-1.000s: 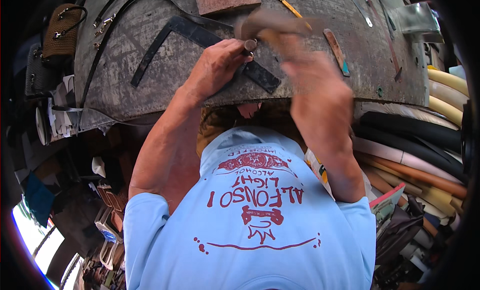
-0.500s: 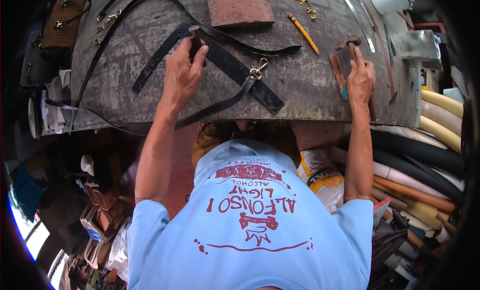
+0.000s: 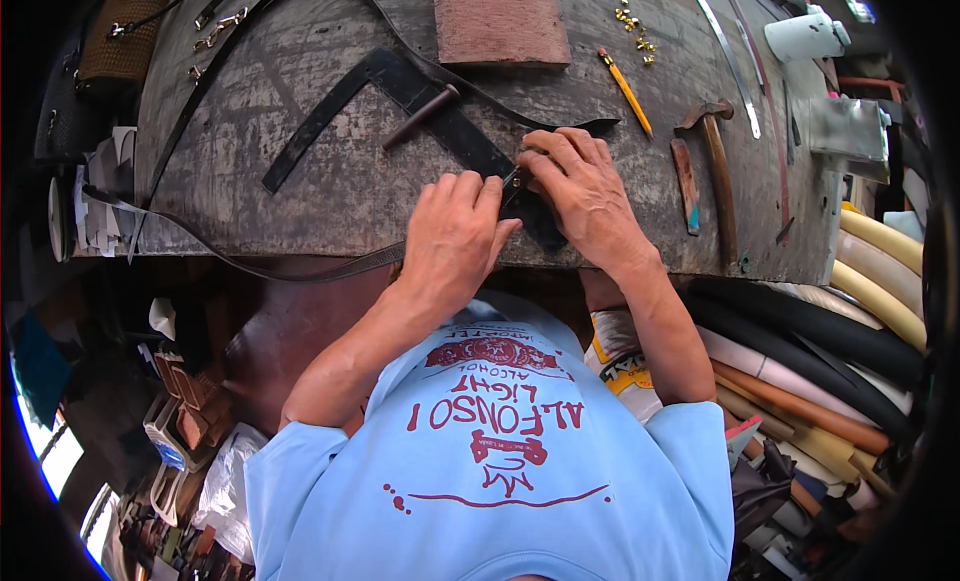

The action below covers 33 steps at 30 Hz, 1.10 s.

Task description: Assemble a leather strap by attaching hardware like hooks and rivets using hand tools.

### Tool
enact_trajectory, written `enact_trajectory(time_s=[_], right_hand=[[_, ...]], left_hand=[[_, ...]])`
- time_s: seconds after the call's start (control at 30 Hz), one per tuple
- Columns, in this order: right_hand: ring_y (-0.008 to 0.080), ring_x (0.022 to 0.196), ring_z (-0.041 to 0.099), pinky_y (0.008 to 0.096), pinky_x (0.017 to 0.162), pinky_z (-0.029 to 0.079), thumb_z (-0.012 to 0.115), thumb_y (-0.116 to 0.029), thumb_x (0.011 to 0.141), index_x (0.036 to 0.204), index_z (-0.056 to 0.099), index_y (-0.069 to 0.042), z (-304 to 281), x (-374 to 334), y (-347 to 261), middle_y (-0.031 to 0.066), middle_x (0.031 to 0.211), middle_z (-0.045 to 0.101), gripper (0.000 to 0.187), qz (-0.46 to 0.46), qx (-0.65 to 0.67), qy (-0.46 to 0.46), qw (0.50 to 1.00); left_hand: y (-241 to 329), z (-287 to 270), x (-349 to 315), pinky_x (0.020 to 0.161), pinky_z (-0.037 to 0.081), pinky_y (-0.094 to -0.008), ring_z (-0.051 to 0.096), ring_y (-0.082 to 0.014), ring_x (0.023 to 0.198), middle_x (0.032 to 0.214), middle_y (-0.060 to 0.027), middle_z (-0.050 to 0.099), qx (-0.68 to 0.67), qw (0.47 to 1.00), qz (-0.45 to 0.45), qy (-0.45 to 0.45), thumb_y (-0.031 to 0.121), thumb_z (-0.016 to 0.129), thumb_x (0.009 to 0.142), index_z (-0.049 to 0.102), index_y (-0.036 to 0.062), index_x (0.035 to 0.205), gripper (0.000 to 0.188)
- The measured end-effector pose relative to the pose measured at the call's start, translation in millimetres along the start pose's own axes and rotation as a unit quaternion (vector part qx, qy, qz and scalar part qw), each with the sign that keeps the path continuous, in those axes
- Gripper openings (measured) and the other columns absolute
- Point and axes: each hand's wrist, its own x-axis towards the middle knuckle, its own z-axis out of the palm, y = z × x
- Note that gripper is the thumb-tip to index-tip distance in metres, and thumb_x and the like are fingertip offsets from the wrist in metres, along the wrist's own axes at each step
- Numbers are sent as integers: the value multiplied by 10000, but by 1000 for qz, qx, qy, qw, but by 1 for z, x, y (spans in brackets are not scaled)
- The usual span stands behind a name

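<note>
Okay, left hand [image 3: 450,233] pinches black strap [image 3: 340,271]; right hand [image 3: 592,199] curls near brass stud [image 3: 516,182], can't tell its grip. Best hold strap untwisted.

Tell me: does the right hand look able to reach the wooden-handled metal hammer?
Probably yes: nothing covers the hammer, and only a flat brown, teal-tipped tool lies between it and the right hand.

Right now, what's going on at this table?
A person's left hand and right hand are close together over a black strap near the edge of the workbench, fingers around a small metal piece; the exact grip is hidden. A short rod lies partly across a flat dark strip, and a hammer lies to the right, both unheld.
</note>
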Motion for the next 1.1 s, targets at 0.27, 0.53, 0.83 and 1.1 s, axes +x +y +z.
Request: enact_trajectory(time_s=[0.27,0.53,0.83,1.1], right_hand=[[311,918,643,396,851,492,658,-40,877,1098,601,-7,-17,-37,-22,139,919,660,231,189,261,-18,946],[239,817,698,336,722,539,674,-86,898,1068,648,30,-17,-57,-43,168,909,708,208,274,386,-38,880],[90,678,575,255,624,480,659,-118,919,1029,652,18,-6,-76,-51,63,776,646,175,314,432,-133,835],[46,712,518,212,623,434,631,-145,951,1039,634,-4,2,-86,-59,-10,833,607,166,362,567,-127,729]], left_hand=[[-8,-1,-3,676,492,-419,620,-361,761,889,-175,615,-243,968,0,-63,61,671,865,627,16,1142,284],[-3,-5,-7,709,507,-411,637,-345,796,865,-156,616,-247,961,51,-112,30,657,865,672,4,1040,178],[-22,12,-18,666,499,-397,639,-288,751,824,-117,596,-306,924,117,-198,110,636,907,666,-9,974,139],[-22,6,-20,728,465,-419,606,-325,829,871,-136,601,-316,904,117,-263,137,595,943,606,-6,962,145]])
